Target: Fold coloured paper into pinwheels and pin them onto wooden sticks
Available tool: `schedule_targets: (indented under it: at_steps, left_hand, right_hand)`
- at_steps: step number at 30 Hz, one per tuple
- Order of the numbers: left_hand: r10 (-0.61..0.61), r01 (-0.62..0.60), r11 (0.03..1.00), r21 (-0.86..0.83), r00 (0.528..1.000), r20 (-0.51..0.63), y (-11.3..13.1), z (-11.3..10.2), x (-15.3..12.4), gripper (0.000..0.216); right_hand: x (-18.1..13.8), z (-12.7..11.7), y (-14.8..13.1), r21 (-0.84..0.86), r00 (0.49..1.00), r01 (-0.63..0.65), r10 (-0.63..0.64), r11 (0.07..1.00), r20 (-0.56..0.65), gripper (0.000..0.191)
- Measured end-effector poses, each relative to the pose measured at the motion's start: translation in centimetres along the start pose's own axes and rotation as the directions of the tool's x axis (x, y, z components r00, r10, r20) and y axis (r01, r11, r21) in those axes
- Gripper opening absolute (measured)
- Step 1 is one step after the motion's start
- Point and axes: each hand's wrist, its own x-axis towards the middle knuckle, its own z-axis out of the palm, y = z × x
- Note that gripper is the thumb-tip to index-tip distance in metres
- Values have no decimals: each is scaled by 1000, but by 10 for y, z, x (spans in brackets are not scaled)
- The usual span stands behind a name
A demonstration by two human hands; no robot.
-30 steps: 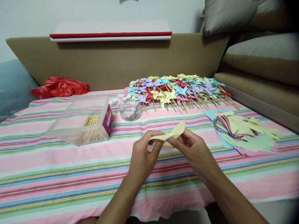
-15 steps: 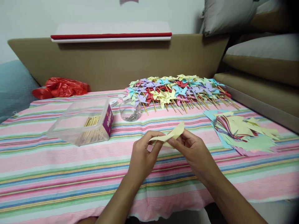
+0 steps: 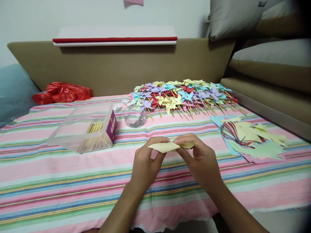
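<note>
A pale yellow paper pinwheel (image 3: 164, 147) with folded blades is held above the striped cloth, in front of me. My left hand (image 3: 145, 160) grips its left side between thumb and fingers. With thumb and fingertips pinched at the paper's middle, my right hand (image 3: 200, 158) holds the right side. The fingers hide part of the paper. Beyond my hands stands a round clear tub (image 3: 135, 117) with small silvery pins in it. To the right lies a pile of cut paper pieces (image 3: 252, 132) in yellow, red, green and other colours.
A clear plastic box (image 3: 70, 129) at the left holds short wooden sticks (image 3: 94, 132). Many finished pinwheels (image 3: 186, 95) on sticks lie at the back. A red plastic bag (image 3: 69, 92) sits back left. Brown sofa cushions (image 3: 269, 64) border the right side.
The yellow paper has been tilted flatter, and its raised tip has come down. My right fingers have moved left to the paper's middle. The camera view has shifted slightly.
</note>
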Motion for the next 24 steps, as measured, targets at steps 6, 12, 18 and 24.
schedule_targets:
  at_steps: [6, 12, 18, 24]
  left_hand:
    - [124, -123, 991, -45, 992, 3, 1, -6, 4, 15]
    - [162, -164, 986, 12, 984, 73, 0, -8, 5, 13]
    - [79, -81, 997, 9, 986, 149, -1, -8, 6, 7]
    - [-152, 152, 988, 16, 981, 119, -4, -8, 2, 10]
  right_hand:
    - [-1, -3, -12, -213, 970, 239, -243, 947, 5, 15]
    - [2, -4, -9, -195, 985, 174, -170, 965, 35, 5]
    - [4, -5, 2, -94, 991, 35, -22, 995, 135, 6]
    - [5, 6, 12, -50, 978, -198, 201, 979, 58, 21]
